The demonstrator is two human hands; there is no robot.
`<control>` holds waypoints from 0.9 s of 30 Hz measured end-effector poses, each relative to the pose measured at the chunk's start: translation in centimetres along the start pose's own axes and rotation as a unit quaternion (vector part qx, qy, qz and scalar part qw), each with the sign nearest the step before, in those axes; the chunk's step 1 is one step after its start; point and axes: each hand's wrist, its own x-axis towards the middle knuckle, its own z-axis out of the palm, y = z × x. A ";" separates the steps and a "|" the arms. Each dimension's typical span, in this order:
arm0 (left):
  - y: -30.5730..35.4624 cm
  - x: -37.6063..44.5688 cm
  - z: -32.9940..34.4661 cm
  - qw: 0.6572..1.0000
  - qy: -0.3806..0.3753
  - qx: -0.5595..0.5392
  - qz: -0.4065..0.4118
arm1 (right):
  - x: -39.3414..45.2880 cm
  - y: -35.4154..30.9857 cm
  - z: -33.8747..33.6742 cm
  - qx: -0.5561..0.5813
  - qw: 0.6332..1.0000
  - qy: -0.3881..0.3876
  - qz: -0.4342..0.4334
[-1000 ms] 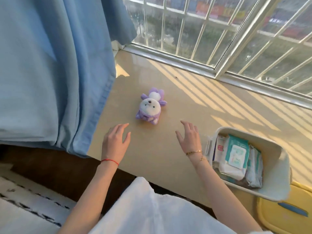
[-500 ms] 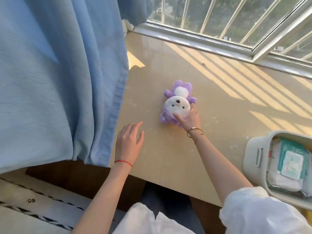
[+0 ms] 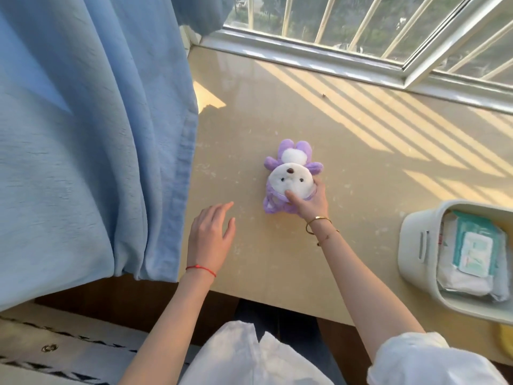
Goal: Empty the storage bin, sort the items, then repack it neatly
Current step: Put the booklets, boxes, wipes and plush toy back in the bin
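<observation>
Gripping the small purple-and-white plush toy [image 3: 290,176] at the sill's middle, the right hand [image 3: 309,202] has closed on it since a moment ago; the left hand [image 3: 211,238] hovers slack nearby; the white plastic storage bin [image 3: 416,245], far right, still holds wipe packs [image 3: 472,251], so emptying remains.

Probably a home: curtain [image 3: 91,134], barred window [image 3: 361,26], sunlit sill [image 3: 347,129].
</observation>
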 end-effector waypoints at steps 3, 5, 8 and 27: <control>1.5 -0.3 -1.2 1.000 -0.010 0.006 0.019 | -3.3 0.0 -2.8 0.037 0.999 -0.003 -0.007; 2.9 -0.7 -2.0 0.999 -0.013 0.005 0.034 | -5.8 0.2 -5.1 0.062 0.998 0.007 -0.008; 5.2 -1.3 -2.7 0.997 -0.013 0.008 0.072 | -9.1 0.4 -9.1 0.070 0.997 0.038 -0.022; 32.0 -10.1 10.2 0.992 0.039 -0.018 0.116 | -15.5 12.2 -44.3 -0.051 0.985 0.133 -0.101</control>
